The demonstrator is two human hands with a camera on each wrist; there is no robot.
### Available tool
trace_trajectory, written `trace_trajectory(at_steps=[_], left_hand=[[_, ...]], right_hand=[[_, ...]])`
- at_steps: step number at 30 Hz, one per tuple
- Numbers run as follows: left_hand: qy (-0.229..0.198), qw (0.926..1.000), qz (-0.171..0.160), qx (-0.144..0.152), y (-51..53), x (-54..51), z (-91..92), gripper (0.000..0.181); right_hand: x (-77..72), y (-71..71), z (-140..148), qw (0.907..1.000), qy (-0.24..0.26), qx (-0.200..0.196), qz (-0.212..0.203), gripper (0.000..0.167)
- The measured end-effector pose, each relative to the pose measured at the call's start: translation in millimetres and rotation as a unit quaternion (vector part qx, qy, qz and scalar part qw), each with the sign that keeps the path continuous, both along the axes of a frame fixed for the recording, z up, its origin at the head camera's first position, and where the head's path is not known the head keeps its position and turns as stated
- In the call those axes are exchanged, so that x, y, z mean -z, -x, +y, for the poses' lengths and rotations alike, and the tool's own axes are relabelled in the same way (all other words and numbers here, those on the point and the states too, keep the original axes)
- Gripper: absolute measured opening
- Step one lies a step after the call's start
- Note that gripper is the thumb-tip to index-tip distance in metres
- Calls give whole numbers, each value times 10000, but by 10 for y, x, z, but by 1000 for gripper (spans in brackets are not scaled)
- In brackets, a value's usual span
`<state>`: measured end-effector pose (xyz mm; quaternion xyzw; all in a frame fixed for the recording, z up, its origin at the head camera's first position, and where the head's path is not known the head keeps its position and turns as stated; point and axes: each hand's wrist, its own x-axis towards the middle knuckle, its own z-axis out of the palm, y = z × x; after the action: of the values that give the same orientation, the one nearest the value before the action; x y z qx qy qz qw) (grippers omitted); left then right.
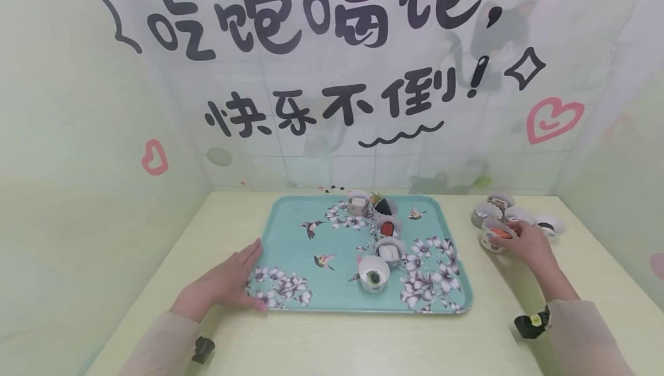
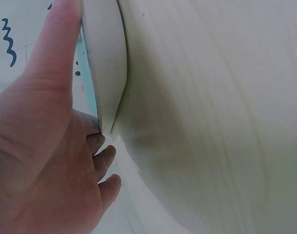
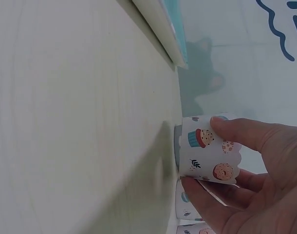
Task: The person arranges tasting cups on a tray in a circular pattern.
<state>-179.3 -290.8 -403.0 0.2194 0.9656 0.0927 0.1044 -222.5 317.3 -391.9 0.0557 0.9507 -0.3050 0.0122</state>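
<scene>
Here — right hand (image 1: 530, 244) grips cup (image 3: 207, 151), left hand (image 1: 228, 278) touches tray (image 1: 290, 232)

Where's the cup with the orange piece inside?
In the head view, the cup is right of the tray, in the right hand, beside other cups.

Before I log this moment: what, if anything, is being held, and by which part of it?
The right hand pinches a white, round, cupcake-printed paper cup by its sidewall; the left hand touches a turquoise rectangular tray at its edge.
</scene>
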Motion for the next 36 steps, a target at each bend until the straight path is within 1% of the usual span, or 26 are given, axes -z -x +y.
trace_trajectory(at_steps=[3, 8, 16, 21, 27, 33, 36], left_hand=[[8, 10000, -44, 8, 3, 4, -1, 136], [-1, 10000, 1, 32, 17, 8, -9, 136], [-44, 10000, 22, 54, 17, 22, -14, 134], [-53, 10000, -15, 42, 5, 26, -20, 135], [-98, 9998, 81, 119, -4, 24, -17, 135], [-53, 10000, 40, 31, 2, 7, -15, 135], [-42, 10000, 38, 38, 0, 0, -7, 135]], right_hand=[[-22, -16, -16, 9999, -31, -43, 98, 74], [-56, -43, -55, 9997, -13, -114, 225, 74], [-138, -74, -154, 9996, 84, -180, 216, 73], [-181, -79, -243, 9993, -57, -238, 285, 71], [-266, -89, -371, 9980, -183, -431, 427, 70], [-376, -94, -541, 9965, -41, -606, 570, 66], [-421, -95, -625, 9960, 15, -654, 612, 66]])
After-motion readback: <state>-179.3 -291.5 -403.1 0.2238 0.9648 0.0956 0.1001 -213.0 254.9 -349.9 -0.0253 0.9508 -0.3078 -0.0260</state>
